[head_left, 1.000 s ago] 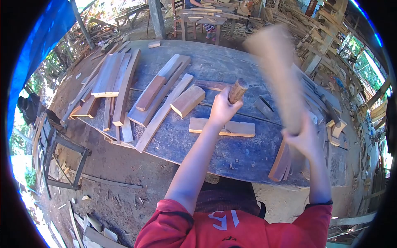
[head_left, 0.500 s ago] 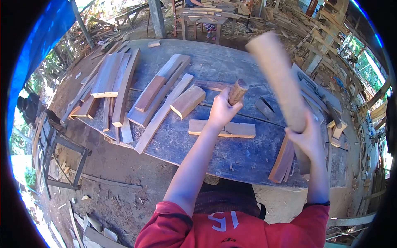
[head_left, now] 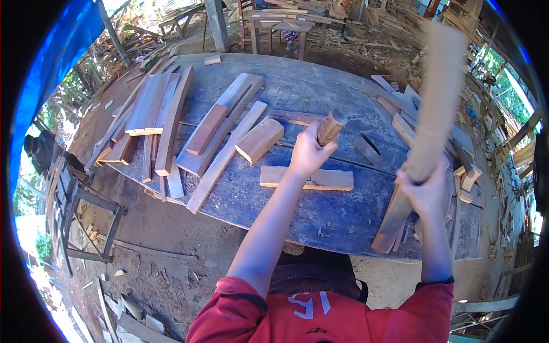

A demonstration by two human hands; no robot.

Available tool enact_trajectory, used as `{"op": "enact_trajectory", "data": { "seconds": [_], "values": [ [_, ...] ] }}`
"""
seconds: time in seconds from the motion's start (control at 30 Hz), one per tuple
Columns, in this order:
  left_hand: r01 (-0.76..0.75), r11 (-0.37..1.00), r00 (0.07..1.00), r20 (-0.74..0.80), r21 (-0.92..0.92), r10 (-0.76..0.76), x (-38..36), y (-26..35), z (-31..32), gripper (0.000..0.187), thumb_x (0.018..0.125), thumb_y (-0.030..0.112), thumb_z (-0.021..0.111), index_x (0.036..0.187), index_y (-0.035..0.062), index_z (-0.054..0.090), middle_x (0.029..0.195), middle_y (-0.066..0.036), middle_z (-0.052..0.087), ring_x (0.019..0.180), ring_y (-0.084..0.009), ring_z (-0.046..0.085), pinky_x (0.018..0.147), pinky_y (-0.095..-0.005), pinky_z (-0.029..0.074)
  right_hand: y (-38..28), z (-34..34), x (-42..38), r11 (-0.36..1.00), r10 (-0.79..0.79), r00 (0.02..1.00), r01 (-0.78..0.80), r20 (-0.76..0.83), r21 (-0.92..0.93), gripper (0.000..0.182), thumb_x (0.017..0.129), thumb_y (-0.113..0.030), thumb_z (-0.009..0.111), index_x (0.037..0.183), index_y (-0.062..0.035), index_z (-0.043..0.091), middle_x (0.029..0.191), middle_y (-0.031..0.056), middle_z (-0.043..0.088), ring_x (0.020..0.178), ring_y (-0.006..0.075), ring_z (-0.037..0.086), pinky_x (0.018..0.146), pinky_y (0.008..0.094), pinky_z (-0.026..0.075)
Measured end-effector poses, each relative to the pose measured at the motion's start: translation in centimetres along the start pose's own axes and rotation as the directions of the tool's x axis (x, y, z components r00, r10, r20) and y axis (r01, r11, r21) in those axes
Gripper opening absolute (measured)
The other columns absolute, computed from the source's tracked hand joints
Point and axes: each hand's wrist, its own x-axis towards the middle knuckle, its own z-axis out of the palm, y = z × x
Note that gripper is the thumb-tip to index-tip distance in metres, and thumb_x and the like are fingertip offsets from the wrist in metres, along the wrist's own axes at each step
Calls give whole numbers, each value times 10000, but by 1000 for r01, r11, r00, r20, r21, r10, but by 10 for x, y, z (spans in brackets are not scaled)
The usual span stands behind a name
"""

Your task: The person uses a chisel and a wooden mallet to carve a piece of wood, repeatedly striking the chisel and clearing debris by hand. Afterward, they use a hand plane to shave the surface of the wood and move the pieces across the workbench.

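My left hand (head_left: 309, 150) is wrapped around the round wooden handle of a chisel (head_left: 331, 127), held upright above a short wooden block (head_left: 334, 180). The hand hides the chisel's blade, and a dark mark shows on the block below it. My right hand (head_left: 426, 180) grips the lower end of a long wooden mallet (head_left: 439, 97), which is raised and blurred by motion. Behind the block lies a dark, flat-sided piece (head_left: 366, 148) with a hollow end. A thicker wooden block (head_left: 260, 140) sits left of my left hand.
The blue-grey worktable (head_left: 274, 214) carries several boards (head_left: 154, 106) at its left and more wood pieces at its right, including a bar (head_left: 392, 223) near the front edge. A metal frame (head_left: 94, 220) stands on the floor at left. Another person (head_left: 266, 4) is at the far bench.
The mallet has swung up and to the right in my right hand and now points more upright. My left hand and the chisel have barely moved.
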Motion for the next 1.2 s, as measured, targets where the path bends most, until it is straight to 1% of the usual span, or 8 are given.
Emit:
{"op": "enact_trajectory", "data": {
  "seconds": [0.1, 0.37, 0.47, 0.7, 0.73, 0.83, 1.1, 1.2],
  "values": [
    [-29, 999, 1000, -4, -18, 29, -1, -5, 1, 295, 707, 188, 659, 839, -34, 518, 738, -187, 600, 672, -258, 611, 623, -323, 462, -16, -11, 5, 963, 144, 879, -18, 455, -270, 683, 605, -174, 726, 1188, -26, 402, 1019, 269, 541, 1033, 342, 528, 843, 378, 426],
    [-14, 1000, 1000, 4, -9, 15, -1, -3, 1, 287, 707, 194, 659, 808, -29, 510, 688, -183, 583, 637, -253, 596, 600, -325, 452, -14, -7, -2, 935, 196, 980, -175, -40, 307, 636, 610, -171, 726, 1141, -18, 411, 890, 242, 546, 901, 347, 570, 758, 357, 451],
    [-35, 999, 999, -6, 0, 35, -1, -5, 1, 288, 708, 197, 659, 800, -30, 508, 678, -175, 582, 614, -246, 588, 585, -324, 448, -14, -10, 0, 959, 108, 888, 25, 447, -281, 666, 612, -195, 727, 1159, 9, 406, 879, 236, 550, 911, 352, 568, 764, 370, 448],
    [-59, 998, 998, -17, -12, 58, -1, -8, 2, 294, 703, 201, 661, 802, -29, 507, 687, -177, 587, 630, -244, 595, 593, -321, 453, 11, -7, 0, 962, 120, 991, -102, -56, 254, 681, 616, -145, 733, 1185, -1, 388, 986, 205, 564, 934, 285, 564, 842, 359, 434],
    [-33, 999, 999, -9, -17, 33, -1, -5, 1, 297, 699, 199, 663, 812, -29, 509, 694, -176, 590, 641, -244, 598, 600, -322, 454, 1, -6, -1, 995, -58, 997, 53, -49, -87, 669, 626, -166, 727, 1183, -12, 391, 967, 222, 561, 922, 327, 570, 848, 369, 434],
    [-41, 999, 999, -7, -19, 41, -2, -8, 2, 300, 696, 198, 664, 826, -29, 515, 698, -173, 593, 645, -242, 600, 603, -320, 456, -11, -12, 1, 953, 192, 850, -41, 491, -301, 648, 643, -200, 717, 1181, -29, 397, 1043, 266, 502, 987, 406, 519, 845, 378, 435],
    [-42, 999, 999, -8, -29, 42, -1, -5, 1, 298, 702, 204, 663, 831, -26, 524, 696, -168, 596, 635, -237, 604, 601, -313, 458, 11, 3, -11, 949, 103, 995, -99, 1, 298, 640, 630, -194, 725, 1154, -58, 383, 1038, 249, 485, 928, 398, 536, 786, 376, 449],
    [-55, 997, 998, -26, -53, 53, -2, -8, 1, 298, 703, 206, 664, 829, -26, 524, 694, -166, 596, 628, -230, 601, 596, -313, 458, -1, 4, -11, 945, 17, 930, 104, 366, -309, 631, 622, -188, 732, 1141, -34, 408, 899, 215, 569, 873, 356, 579, 763, 382, 451]
  ]
}}
